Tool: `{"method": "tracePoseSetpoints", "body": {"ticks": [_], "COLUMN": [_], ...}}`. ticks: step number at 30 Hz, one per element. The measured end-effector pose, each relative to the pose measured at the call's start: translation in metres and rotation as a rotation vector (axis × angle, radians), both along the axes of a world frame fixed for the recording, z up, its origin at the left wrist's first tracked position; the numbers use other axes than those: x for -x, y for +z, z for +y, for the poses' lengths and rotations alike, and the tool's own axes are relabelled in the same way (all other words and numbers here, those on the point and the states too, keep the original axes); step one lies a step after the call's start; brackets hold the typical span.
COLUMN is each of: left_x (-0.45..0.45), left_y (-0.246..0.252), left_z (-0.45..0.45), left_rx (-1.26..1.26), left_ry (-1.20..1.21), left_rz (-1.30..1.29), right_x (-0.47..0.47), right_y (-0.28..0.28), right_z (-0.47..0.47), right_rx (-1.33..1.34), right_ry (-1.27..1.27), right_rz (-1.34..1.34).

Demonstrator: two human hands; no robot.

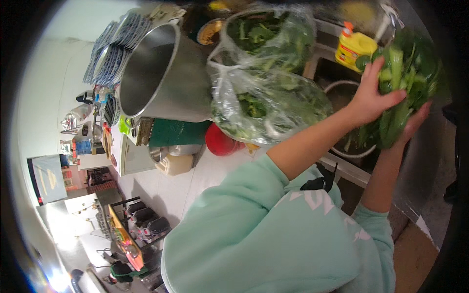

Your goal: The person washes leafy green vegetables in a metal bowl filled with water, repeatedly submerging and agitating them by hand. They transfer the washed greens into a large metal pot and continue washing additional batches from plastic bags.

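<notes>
Both my hands hold a bunch of leafy greens (pixel 410 73) with pale green stalks, above the right part of a sink. My left hand (pixel 372 89) lies along the near-left side of the bunch, thumb across the stalks. My right hand (pixel 416 122) holds it from the lower right, its fingers partly hidden by leaves. Under the bunch, a round metal basin (pixel 339 85) stands in the sink (pixel 326 69); loose leaves and dark contents show inside. Left of my left forearm sits a clear plastic bag (pixel 293 106) of greens, with another open bag (pixel 271 40) of greens beyond it.
A yellow jug (pixel 353 47) with an orange-red cap stands by the sink, near a faucet (pixel 390 18). A large metal pot (pixel 183 73) stands beside the bags, near stacked patterned plates (pixel 117 47). A red bucket (pixel 221 139) and a whitish plastic jerrycan (pixel 176 164) are on the floor.
</notes>
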State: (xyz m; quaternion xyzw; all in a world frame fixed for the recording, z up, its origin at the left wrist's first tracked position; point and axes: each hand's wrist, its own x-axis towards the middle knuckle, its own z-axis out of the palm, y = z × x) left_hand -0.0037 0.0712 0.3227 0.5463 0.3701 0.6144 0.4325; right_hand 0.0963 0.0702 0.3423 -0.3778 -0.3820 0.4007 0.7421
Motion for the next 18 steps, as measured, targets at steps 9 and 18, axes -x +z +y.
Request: {"method": "tracePoseSetpoints", "body": {"ticks": [9, 18], "left_x": [0.277, 0.512], "left_y": [0.205, 0.14], "left_z": [-0.07, -0.112], "left_rx": [-0.377, -0.344], "left_ry": [0.293, 0.62], "left_rz": [0.167, 0.587], "right_x": [0.298, 0.492], "right_y": [0.162, 0.106], "right_z": [0.036, -0.018], "right_rx": [-0.575, -0.441], "right_ry": [0.395, 0.801], "right_rz": [-0.035, -0.245]}}
